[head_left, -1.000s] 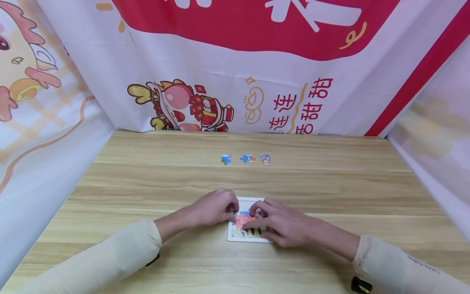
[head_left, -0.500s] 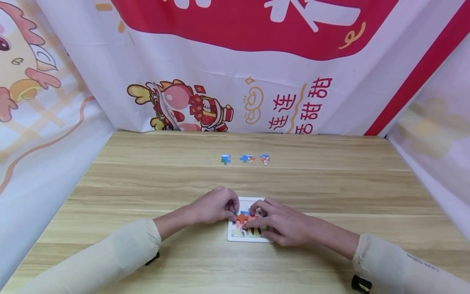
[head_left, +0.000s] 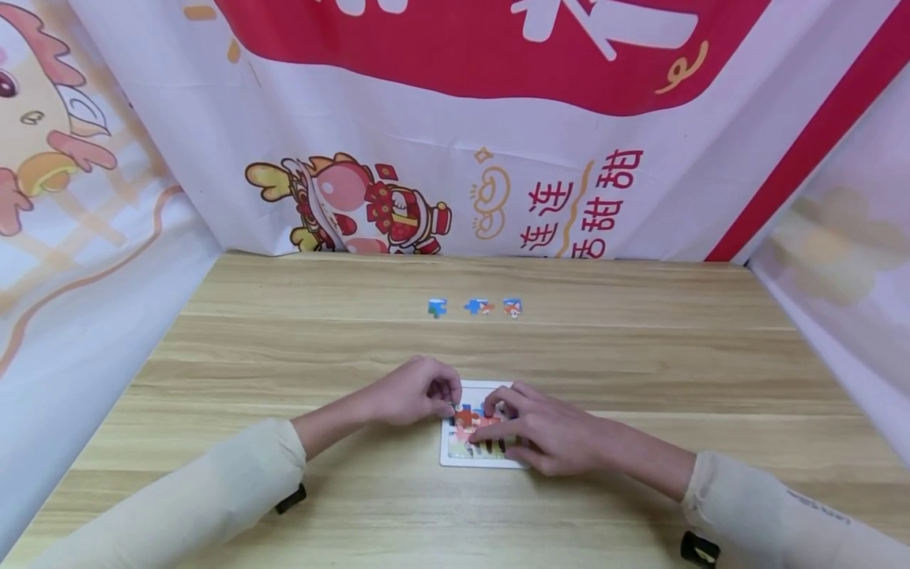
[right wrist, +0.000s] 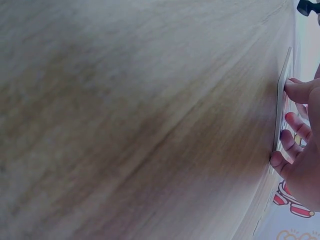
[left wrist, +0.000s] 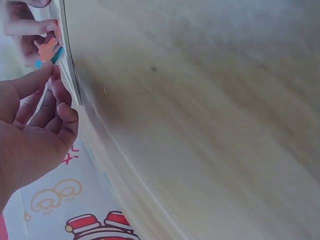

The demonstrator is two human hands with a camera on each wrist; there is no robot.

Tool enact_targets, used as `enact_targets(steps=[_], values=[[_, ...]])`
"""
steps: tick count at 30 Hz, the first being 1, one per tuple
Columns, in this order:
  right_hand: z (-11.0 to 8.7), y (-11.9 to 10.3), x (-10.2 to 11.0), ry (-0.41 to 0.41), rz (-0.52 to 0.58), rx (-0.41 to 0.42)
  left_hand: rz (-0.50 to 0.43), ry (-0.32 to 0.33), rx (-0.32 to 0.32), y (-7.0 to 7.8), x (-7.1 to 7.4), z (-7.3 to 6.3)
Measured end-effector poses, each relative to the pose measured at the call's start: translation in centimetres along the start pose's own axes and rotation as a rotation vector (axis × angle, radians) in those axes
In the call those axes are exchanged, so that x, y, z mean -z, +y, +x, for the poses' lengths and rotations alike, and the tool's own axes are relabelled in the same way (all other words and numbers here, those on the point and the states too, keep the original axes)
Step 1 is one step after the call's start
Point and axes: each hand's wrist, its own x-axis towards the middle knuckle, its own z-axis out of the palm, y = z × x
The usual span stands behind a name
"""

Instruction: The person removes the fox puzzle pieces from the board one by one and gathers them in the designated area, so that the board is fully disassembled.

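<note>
A jigsaw puzzle in a white tray (head_left: 445, 450) lies on the table in front of the person. Its lower rows show green, white and dark stripes. Thumb and forefinger of the left hand (head_left: 419, 393) pinch an orange and blue puzzle piece (left wrist: 48, 50), raised at a tilt over the tray's left side. The right hand (head_left: 550, 431) rests on the tray's right half with fingers spread, its index finger reaching across the assembled pieces (head_left: 490, 449). In the right wrist view, the fingertips of the right hand (right wrist: 302, 135) press along the tray's edge (right wrist: 280, 110).
Three loose items lie in a row farther back on the wooden table (head_left: 320, 332): a blue and green puzzle piece (head_left: 437, 307), a blue and orange one (head_left: 479, 307) and a fox-face piece (head_left: 513, 307). Printed cloth (head_left: 426, 118) walls the back and both sides.
The left hand has drawn slightly up and back, tilting the orange piece up from the puzzle. The right hand has stayed in place on the tray.
</note>
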Motion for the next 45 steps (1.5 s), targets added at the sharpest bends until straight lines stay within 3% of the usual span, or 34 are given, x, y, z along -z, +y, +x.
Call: enact_targets(steps=[10, 27, 37, 45], values=[[0.0, 0.1, 0.0, 0.004, -0.001, 0.010, -0.071, 0.038, 0.059, -0.4, 0.7, 0.0], [0.0, 0.1, 0.1, 0.020, 0.002, 0.026, -0.061, 0.128, 0.076, -1.3, 2.2, 0.0], [-0.1, 0.2, -0.2, 0.043, -0.013, 0.041, -0.057, 0.242, 0.118, -2.4, 3.1, 0.5], [-0.1, 0.2, -0.2, 0.044, -0.010, 0.033, -0.056, 0.319, 0.169, -3.7, 4.0, 1.9]])
